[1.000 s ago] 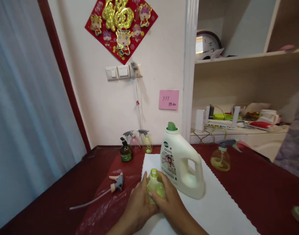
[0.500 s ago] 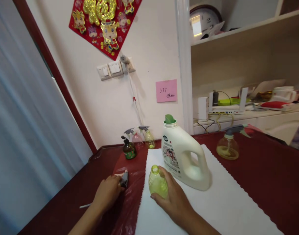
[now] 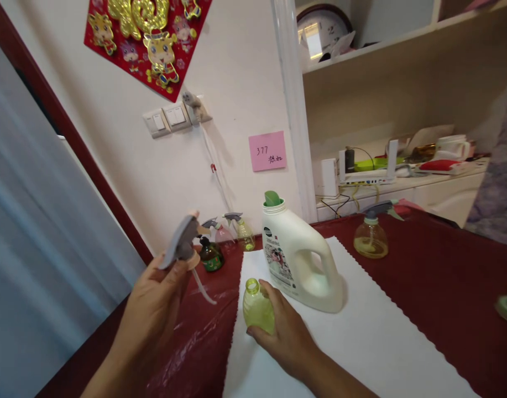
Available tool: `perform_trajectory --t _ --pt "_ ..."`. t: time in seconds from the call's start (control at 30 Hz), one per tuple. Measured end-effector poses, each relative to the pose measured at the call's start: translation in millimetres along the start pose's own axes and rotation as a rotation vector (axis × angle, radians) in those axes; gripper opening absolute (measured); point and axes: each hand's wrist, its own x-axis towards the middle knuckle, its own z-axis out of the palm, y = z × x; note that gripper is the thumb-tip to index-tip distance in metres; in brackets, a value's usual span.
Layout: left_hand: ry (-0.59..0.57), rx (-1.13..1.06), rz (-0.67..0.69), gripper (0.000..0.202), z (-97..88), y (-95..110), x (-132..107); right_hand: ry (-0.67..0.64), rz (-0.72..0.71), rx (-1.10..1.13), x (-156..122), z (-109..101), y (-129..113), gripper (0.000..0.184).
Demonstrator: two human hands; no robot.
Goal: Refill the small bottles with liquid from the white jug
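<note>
Two hands apart, spray head [image 3: 181, 243] and yellow-green bottle [image 3: 257, 312] held separately

Nearest the viewer, the person's hands are well apart. The left hand [image 3: 156, 293] is closed round the grey spray head, raised above a crinkled red plastic sheet [image 3: 191, 354], its pale tube hanging down to the right. The right hand [image 3: 288, 337] is wrapped about the right side of the yellow-green bottle, which is upright with its mouth uncovered, at the left part of a white mat [image 3: 373, 342]; whether its base is set down cannot be told.

Just beyond the bottle, a large white jug [image 3: 292, 237] stands on the mat, a green piece [image 3: 272, 198] poking from its neck, and blocks the way straight back on that side. Behind the spray head, which hides a little of it, sits a dark pump bottle [image 3: 212, 261] with a green label. Next come a pink spray bottle [image 3: 223, 235] and a yellow spray bottle [image 3: 245, 239] near the wall. A squat spray bottle [image 3: 371, 243] stands well apart to the right on the dark red counter [image 3: 423, 276]. Farther off, a pink note [image 3: 267, 151] is stuck on the wall, and a white router [image 3: 367, 178] occupies the shelf
</note>
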Motion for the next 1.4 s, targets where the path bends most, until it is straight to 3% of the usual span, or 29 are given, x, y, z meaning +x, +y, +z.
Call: perform_trajectory --t 0.07,0.17,0.33,0.47,0.6,0.7,0.8,1.4 --pt "0.071 -0.196 0.041 0.029 27.6 14 -3 0.002 -0.003 0.003 -1 0 0 0.087" --pt "0.128 -0.291 0.034 0.038 55.1 20 -3 0.006 0.0 0.0 -1 -1 -1 0.088" --pt "0.075 -0.273 0.056 0.033 70.2 7 3 -0.014 0.03 -0.016 -1 -5 -6 0.09" --pt "0.034 -0.229 -0.019 0.031 73.3 -13 1 -0.009 0.027 -0.016 -1 -6 -8 0.09" --pt "0.047 -0.144 -0.216 0.043 69.7 -51 -13 0.024 0.004 -0.019 -1 -3 -6 0.088" --pt "-0.04 -0.113 -0.349 0.047 62.5 -82 -27 0.033 0.0 -0.013 1 -2 -5 0.09" --pt "-0.089 -0.103 -0.363 0.045 56.2 -100 -37 0.038 -0.016 -0.011 3 -2 -5 0.09" --pt "-0.088 -0.14 -0.342 0.039 56.6 -103 -47 0.025 -0.018 -0.002 2 -6 -7 0.09"
